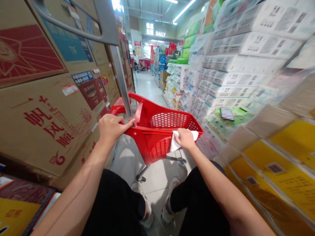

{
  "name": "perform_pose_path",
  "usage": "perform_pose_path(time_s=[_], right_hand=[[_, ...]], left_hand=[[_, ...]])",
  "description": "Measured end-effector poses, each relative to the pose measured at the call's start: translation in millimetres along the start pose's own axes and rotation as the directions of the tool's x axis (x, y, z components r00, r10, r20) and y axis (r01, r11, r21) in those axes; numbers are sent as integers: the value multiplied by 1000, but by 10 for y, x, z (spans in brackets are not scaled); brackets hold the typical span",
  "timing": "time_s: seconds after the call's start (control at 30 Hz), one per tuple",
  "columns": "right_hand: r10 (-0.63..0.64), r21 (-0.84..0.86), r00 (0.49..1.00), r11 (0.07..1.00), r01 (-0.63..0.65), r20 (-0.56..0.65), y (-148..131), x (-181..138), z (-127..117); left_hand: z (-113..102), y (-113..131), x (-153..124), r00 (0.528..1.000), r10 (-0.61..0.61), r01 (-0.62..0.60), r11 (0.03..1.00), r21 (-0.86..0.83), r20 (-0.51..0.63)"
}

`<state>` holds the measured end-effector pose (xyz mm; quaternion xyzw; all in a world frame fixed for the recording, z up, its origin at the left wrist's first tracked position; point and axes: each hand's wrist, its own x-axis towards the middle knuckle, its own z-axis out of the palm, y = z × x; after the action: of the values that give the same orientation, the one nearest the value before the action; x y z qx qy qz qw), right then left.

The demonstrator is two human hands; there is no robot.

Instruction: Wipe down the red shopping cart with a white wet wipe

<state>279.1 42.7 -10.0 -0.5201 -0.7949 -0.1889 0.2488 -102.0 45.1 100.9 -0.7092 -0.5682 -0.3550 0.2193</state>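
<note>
A red plastic shopping cart (pixel 169 121) stands in the aisle in front of me, tilted slightly. My left hand (pixel 111 127) is closed around the cart's near rim at its left corner, next to a grey metal post (pixel 123 85). My right hand (pixel 185 139) presses a white cloth (pixel 175 143) against the cart's near right corner, fingers curled over the cloth. The cart's basket looks empty. My knees in black trousers and my light shoes show below.
Stacked brown cardboard boxes (pixel 46 114) wall the left side. Packs of tissue and paper goods (pixel 228 78) pile high on the right, with yellow cartons (pixel 290 170) nearer me. The pale tiled aisle (pixel 147 85) runs ahead toward shelves and a "DAILY" sign.
</note>
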Motion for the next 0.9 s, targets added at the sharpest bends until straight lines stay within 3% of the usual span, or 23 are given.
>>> perform_pose_path(time_s=[0.1, 0.2, 0.3, 0.5, 0.6, 0.73, 0.9], right_hand=[[-39, -16, 999, 999, 39, 11, 310, -151, -4], [-29, -24, 1000, 999, 29, 9, 312, -137, 19], [-36, 22, 999, 999, 35, 27, 20, 38, 51], [-37, 182, 999, 983, 37, -8, -923, 544, -14], [-34, 234, 999, 971, 37, -19, -1087, 630, -55], [-62, 247, 998, 967, 60, 1, -826, 500, -21], [16, 147, 1000, 989, -17, 3, -99, 120, 39]], left_hand=[[6, 3, 8, 999, -14, 13, 1000, -5, -30], [8, 59, 9, 998, -35, 35, 999, 0, -46], [16, 134, 9, 998, -34, 35, 999, 4, -61], [48, 244, 10, 995, -14, 16, 1000, 17, -97], [44, 247, 20, 996, -3, 5, 1000, 25, -87], [24, 220, 24, 998, 9, -8, 1000, 14, -62], [52, 147, 28, 998, 41, -42, 999, -15, -55]])
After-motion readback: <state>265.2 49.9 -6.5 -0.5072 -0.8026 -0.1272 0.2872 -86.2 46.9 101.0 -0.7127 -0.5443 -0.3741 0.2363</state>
